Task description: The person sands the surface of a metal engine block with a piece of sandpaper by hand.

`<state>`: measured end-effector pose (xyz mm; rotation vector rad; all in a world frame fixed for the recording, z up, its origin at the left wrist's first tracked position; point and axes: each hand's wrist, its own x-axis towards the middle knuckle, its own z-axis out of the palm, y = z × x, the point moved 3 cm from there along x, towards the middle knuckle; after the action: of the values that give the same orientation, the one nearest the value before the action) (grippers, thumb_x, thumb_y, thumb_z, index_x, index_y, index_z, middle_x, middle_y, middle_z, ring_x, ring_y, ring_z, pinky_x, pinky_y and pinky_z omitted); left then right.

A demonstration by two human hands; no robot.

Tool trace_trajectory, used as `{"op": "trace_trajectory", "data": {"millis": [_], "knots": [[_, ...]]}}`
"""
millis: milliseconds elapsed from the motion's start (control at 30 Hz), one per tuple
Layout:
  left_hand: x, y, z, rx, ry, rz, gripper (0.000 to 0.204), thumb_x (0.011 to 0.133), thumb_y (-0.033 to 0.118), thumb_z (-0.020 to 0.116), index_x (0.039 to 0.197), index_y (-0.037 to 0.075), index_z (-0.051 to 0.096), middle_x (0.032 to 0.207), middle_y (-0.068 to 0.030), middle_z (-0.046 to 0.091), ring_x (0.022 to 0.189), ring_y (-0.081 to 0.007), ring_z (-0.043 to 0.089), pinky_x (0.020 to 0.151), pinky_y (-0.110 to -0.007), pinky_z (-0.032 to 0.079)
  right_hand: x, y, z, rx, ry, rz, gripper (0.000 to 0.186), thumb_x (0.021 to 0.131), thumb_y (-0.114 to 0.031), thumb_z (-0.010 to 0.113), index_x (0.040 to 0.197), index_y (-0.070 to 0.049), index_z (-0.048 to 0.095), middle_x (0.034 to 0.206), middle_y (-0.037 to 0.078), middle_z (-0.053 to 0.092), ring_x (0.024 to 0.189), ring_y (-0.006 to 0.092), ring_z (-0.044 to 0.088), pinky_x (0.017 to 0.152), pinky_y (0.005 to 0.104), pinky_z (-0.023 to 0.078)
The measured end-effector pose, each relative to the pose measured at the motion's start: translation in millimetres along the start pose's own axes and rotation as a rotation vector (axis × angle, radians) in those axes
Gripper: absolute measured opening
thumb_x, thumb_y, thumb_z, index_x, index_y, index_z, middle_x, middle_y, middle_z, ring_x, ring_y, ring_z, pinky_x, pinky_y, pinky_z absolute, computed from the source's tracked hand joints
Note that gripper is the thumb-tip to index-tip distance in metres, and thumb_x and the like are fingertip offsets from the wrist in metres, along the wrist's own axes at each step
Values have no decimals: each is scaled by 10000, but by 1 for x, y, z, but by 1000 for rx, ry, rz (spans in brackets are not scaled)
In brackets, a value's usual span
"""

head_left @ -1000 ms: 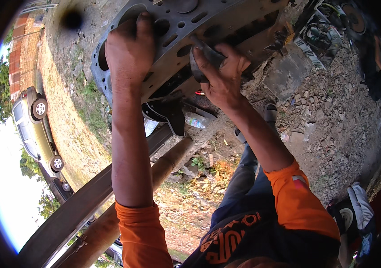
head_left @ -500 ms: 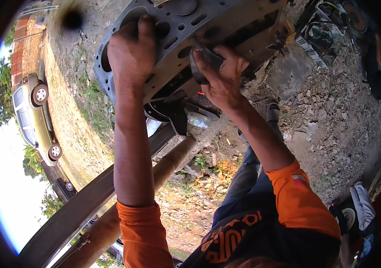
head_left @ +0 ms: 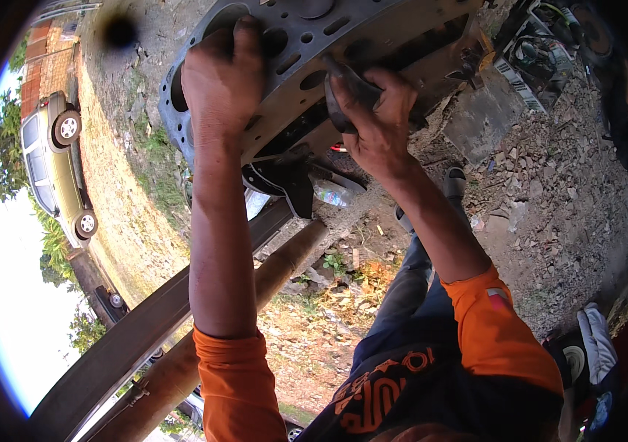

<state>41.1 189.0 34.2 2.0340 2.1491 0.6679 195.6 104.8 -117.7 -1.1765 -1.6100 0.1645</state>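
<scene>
A grey engine block (head_left: 284, 88) with round bores and small bolt holes lies across the top of the view, its flat face tilted toward me. My left hand (head_left: 222, 81) is closed at the rim of a large bore, its thumb side up and the other fingers out of sight inside. Near the lower edge of that face, my right hand (head_left: 384, 121) pinches a dark, curved, flexible-looking piece (head_left: 343, 96) between thumb and fingers. This piece touches or nearly touches the block; its exact kind does not show.
Below the block run a dark metal beam (head_left: 152, 313) and a rusty pipe (head_left: 284, 269). A clear plastic bottle (head_left: 332, 194) lies on the ground beneath. Machine parts (head_left: 538, 55) sit at upper right on rubble. A gold car (head_left: 56, 166) stands at left.
The whole view has shifted slightly. Both hands stay at the same places on the block, and the right hand still holds the dark piece.
</scene>
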Motion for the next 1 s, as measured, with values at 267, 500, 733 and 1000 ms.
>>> {"op": "trace_trajectory", "data": {"millis": [267,500,733,1000], "knots": [[-3,5,-4,-1,-7,-58,453,1002,462,574,1209,106,762,1002,-210,768,975,-308,757,894,-398,541,6,-6,-4,29,71,-59,795,704,-126,843,1454,-234,599,1304,119,525,1071,323,548,849,470,432],[-2,4,-2,14,7,-23,464,1003,470,576,1186,90,768,1019,-198,773,982,-317,753,908,-399,533,2,-9,-2,29,125,-5,772,675,-135,844,1414,-219,635,1241,108,564,1044,304,548,841,464,421],[-1,6,0,16,47,99,410,1004,381,563,1038,27,767,935,-273,723,941,-463,703,846,-489,538,8,-17,-6,43,124,12,698,700,-30,782,1375,-180,690,1216,126,559,1021,292,536,825,434,445],[4,-4,1,-44,20,83,439,1006,424,577,1122,51,776,1010,-192,772,947,-308,737,881,-415,536,2,-13,2,51,122,9,1031,522,-113,894,1488,-258,562,1240,95,549,1051,315,534,809,458,404]]}}
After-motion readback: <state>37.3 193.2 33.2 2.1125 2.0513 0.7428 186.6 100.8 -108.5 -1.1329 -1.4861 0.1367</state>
